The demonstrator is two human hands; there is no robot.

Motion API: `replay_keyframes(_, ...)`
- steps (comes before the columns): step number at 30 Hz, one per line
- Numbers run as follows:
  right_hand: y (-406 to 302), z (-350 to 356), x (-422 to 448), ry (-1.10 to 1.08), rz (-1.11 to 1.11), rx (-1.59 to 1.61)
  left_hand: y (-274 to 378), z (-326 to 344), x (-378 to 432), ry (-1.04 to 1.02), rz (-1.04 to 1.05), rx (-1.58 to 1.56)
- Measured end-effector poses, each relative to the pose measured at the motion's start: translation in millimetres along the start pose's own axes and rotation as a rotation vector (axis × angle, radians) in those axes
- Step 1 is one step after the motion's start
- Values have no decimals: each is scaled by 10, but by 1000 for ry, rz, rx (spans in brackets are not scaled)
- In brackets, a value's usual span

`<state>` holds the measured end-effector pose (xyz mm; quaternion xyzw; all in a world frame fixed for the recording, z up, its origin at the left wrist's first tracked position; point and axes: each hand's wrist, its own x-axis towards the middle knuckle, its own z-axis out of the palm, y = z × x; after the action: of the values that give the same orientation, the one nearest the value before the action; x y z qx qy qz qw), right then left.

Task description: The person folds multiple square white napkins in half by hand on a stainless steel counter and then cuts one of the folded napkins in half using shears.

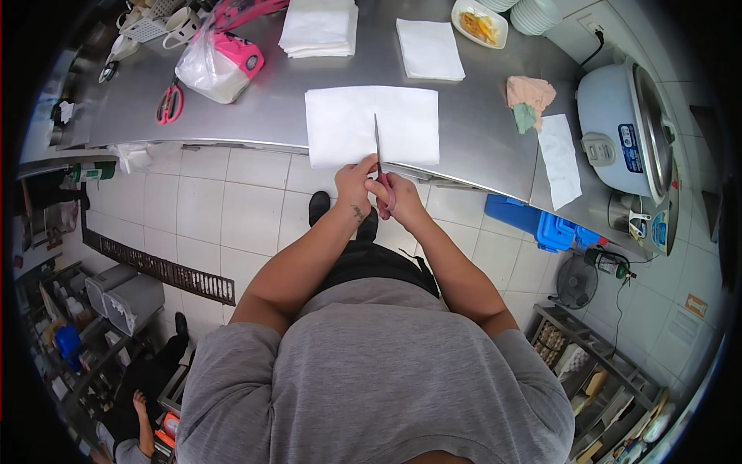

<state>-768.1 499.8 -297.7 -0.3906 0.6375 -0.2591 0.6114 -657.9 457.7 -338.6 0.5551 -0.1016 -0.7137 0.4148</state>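
A white paper sheet point(336, 124) with a faint centre crease lies on the steel counter, its near edge reaching past the counter's front edge. My right hand point(403, 200) holds scissors point(389, 194) by their pink handles. The dark blade points away from me and lies along the sheet's middle, near the crease. At the sheet's near edge, just left of the blade, my left hand point(352, 184) pinches the paper. Both hands are close together, partly overlapping in view. Whether the lower blade is under the paper is hidden.
Beyond the sheet are a paper stack point(320, 29) and a smaller pile point(430, 49). Pink-handled scissors point(170, 105) and a plastic-wrapped package point(217, 69) lie left. Right are cloths point(528, 98), a paper strip point(559, 159) and a rice cooker point(617, 127). Another person point(145, 371) is behind left.
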Motion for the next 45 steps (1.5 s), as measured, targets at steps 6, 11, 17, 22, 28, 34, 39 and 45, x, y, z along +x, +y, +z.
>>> replay_keyframes(6, 0, -54, 98, 5, -19, 48, 46, 8, -89, -57, -80, 16)
replay_keyframes(11, -1, -63, 124, 43, 8, 38, 34, 86, -90, 37, -3, 59)
replay_keyframes(17, -39, -195, -33, -19, -8, -102, 214, -115, -358, -38, -266, 246)
replay_keyframes(22, 42, -455, -311, -85, -2, -180, 1083, -160, -670, -240, 779, 1036)
replay_keyframes(28, -242, -465, -597, -214, -71, -189, 1791, 251, 156, -403, 252, 1113)
replay_keyframes(34, -262, -622, -799, -226, -205, -198, 1995, 516, -486, -891, 423, 1101)
replay_keyframes(39, -551, -704, -1030, -347, -263, -125, 2178, 698, -814, -1015, 343, 1283)
replay_keyframes(45, -394, -680, -948, -351, -378, -15, 2255, 862, -1031, -993, 343, 1329)
